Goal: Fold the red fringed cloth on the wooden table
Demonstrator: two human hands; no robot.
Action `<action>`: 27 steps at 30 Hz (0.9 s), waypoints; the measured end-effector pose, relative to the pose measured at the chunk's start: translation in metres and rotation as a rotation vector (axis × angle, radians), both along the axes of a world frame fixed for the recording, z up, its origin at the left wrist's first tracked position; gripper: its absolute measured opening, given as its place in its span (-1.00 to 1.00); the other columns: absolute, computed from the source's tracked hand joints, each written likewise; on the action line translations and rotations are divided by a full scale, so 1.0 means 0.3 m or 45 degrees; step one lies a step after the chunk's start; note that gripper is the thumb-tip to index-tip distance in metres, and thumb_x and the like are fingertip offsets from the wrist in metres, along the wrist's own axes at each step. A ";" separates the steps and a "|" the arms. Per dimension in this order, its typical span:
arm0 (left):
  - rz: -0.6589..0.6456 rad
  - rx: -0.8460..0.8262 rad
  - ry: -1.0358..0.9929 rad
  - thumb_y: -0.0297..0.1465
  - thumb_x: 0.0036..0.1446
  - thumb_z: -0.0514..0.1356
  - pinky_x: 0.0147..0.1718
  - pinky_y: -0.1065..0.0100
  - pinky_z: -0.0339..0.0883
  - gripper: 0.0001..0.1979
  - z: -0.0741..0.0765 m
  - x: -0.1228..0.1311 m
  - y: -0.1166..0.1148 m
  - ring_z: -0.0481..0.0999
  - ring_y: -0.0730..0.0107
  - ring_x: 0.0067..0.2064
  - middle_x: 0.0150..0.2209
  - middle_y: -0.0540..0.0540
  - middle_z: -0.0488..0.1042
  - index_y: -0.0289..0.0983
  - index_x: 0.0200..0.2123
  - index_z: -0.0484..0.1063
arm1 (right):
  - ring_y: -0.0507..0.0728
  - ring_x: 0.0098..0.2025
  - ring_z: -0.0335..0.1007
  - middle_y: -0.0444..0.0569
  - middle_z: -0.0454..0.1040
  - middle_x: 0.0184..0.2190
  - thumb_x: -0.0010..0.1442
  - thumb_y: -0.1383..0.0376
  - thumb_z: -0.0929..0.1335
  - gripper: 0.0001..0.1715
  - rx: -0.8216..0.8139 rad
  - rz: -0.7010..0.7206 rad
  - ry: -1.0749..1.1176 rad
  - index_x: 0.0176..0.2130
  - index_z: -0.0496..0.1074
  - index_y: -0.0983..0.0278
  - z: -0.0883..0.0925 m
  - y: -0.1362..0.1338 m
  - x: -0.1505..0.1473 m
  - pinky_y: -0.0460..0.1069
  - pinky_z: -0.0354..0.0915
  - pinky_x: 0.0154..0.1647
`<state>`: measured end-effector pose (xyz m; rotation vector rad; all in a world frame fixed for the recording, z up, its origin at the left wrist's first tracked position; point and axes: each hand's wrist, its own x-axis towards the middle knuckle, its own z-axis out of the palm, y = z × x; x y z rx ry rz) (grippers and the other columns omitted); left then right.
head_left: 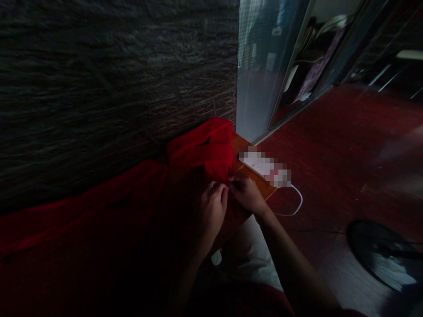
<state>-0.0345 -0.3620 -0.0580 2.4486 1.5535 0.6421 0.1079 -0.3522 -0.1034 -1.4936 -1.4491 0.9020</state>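
In the dim head view, a red cloth (211, 145) lies bunched and folded at the end of a wooden bench or table by the wall. At its near edge, my left hand (214, 202) is closed, with thumb and fingers pinched on the cloth. My right hand (247, 191) meets it from the right, its fingertips also pinched on the cloth's lower end. The fingertips of both hands nearly touch, and shadow hides the exact grip. Further left, a long stretch of red cloth (99, 196) runs along the wall into darkness.
A white oblong device (259, 165), partly blurred out, lies on the wooden top (241, 143) right of the cloth. Its white cable (301, 200) loops over the edge. A dark textured wall (132, 79) rises behind. A round dark base (380, 251) stands on the reddish floor (346, 154).
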 end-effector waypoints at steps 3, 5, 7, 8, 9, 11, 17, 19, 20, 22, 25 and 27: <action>-0.039 -0.054 0.055 -0.44 0.32 0.05 -0.18 0.31 0.30 -0.78 -0.031 -0.005 0.000 0.50 0.25 -0.16 -0.22 -0.13 0.53 -0.23 -0.24 0.51 | 0.03 -0.47 0.44 -0.13 0.50 -0.53 0.27 0.25 0.23 -0.72 -0.032 0.113 0.054 -0.29 0.50 0.26 0.003 0.004 0.010 -0.11 0.29 -0.35; -0.109 -0.097 0.055 -0.46 0.30 0.08 -0.15 0.32 0.31 -0.80 -0.041 -0.016 0.000 0.50 0.26 -0.15 -0.21 -0.11 0.53 -0.21 -0.26 0.51 | 0.02 -0.51 0.40 -0.13 0.45 -0.60 0.33 0.15 0.19 -0.58 -0.063 0.116 0.073 -0.42 0.44 0.27 0.011 0.003 0.012 -0.13 0.25 -0.41; -0.164 -0.127 0.014 -0.46 0.28 0.09 -0.14 0.33 0.31 -0.81 -0.036 -0.032 0.004 0.51 0.27 -0.15 -0.22 -0.10 0.53 -0.21 -0.28 0.51 | 0.01 -0.54 0.37 -0.13 0.41 -0.64 0.35 0.03 0.18 -0.48 -0.097 0.078 0.075 -0.48 0.39 0.26 0.022 0.001 0.008 -0.13 0.22 -0.46; -0.156 -0.121 -0.029 -0.45 0.28 0.09 -0.14 0.33 0.32 -0.82 -0.028 -0.042 0.010 0.51 0.28 -0.15 -0.22 -0.10 0.53 -0.22 -0.28 0.51 | 0.01 -0.55 0.36 -0.13 0.41 -0.64 0.34 -0.01 0.19 -0.46 -0.106 0.063 0.077 -0.47 0.40 0.27 0.027 0.000 0.005 -0.13 0.21 -0.48; -0.118 -0.102 -0.082 -0.43 0.29 0.09 -0.14 0.32 0.32 -0.82 -0.020 -0.052 0.020 0.52 0.28 -0.16 -0.23 -0.11 0.54 -0.22 -0.27 0.50 | 0.02 -0.56 0.36 -0.14 0.41 -0.64 0.32 -0.03 0.21 -0.48 -0.104 0.051 0.074 -0.43 0.43 0.27 0.032 -0.001 0.001 -0.13 0.20 -0.49; 0.035 -0.057 -0.181 -0.37 0.30 0.09 -0.14 0.31 0.34 -0.82 -0.004 -0.076 0.050 0.53 0.26 -0.17 -0.22 -0.13 0.55 -0.25 -0.22 0.49 | 0.02 -0.57 0.38 -0.15 0.41 -0.65 0.29 -0.01 0.26 -0.55 -0.091 0.025 0.032 -0.37 0.47 0.26 0.039 0.000 -0.005 -0.13 0.20 -0.48; 0.177 -0.331 -0.326 -0.24 0.20 0.16 -0.14 0.26 0.39 -0.73 -0.029 -0.141 0.149 0.58 0.20 -0.17 -0.21 -0.21 0.60 -0.33 -0.19 0.50 | -0.02 -0.63 0.31 -0.15 0.43 -0.59 0.15 0.00 0.38 -0.61 -0.152 0.085 0.227 -0.31 0.50 0.30 0.033 0.017 -0.014 -0.14 0.19 -0.55; 0.177 -0.407 -0.401 -0.22 0.17 0.18 -0.16 0.27 0.40 -0.73 -0.040 -0.153 0.159 0.58 0.22 -0.20 -0.24 -0.17 0.61 -0.31 -0.22 0.51 | -0.05 -0.65 0.25 -0.14 0.44 -0.52 0.08 -0.05 0.42 -0.51 -0.195 0.102 0.394 -0.23 0.49 0.32 0.027 0.021 -0.017 -0.15 0.15 -0.63; 0.193 -0.434 -0.440 -0.20 0.16 0.18 -0.18 0.29 0.40 -0.72 -0.042 -0.158 0.161 0.58 0.24 -0.22 -0.26 -0.15 0.61 -0.29 -0.24 0.51 | -0.07 -0.66 0.23 -0.15 0.44 -0.51 0.06 -0.05 0.43 -0.48 -0.203 0.107 0.442 -0.22 0.48 0.33 0.025 0.022 -0.019 -0.16 0.14 -0.64; 0.226 -0.496 -0.518 -0.15 0.14 0.18 -0.25 0.32 0.40 -0.70 -0.038 -0.165 0.160 0.57 0.27 -0.29 -0.32 -0.10 0.60 -0.28 -0.26 0.50 | -0.08 -0.66 0.21 -0.16 0.41 -0.53 0.04 -0.04 0.45 -0.50 -0.204 0.129 0.478 -0.24 0.47 0.34 0.023 0.019 -0.024 -0.17 0.12 -0.66; 0.245 -0.592 -0.685 -0.13 0.13 0.18 -0.29 0.35 0.39 -0.67 -0.032 -0.173 0.162 0.56 0.31 -0.31 -0.34 -0.07 0.58 -0.29 -0.25 0.49 | -0.08 -0.65 0.20 -0.18 0.40 -0.55 0.03 0.00 0.47 -0.54 -0.223 0.144 0.522 -0.27 0.45 0.34 0.022 0.011 -0.035 -0.18 0.11 -0.67; 0.264 -0.640 -0.799 -0.13 0.08 0.22 -0.27 0.34 0.39 -0.65 -0.036 -0.179 0.168 0.57 0.30 -0.27 -0.31 -0.10 0.58 -0.31 -0.24 0.47 | -0.08 -0.66 0.19 -0.18 0.41 -0.56 0.01 0.01 0.49 -0.53 -0.248 0.115 0.544 -0.26 0.44 0.33 0.024 0.006 -0.041 -0.17 0.11 -0.67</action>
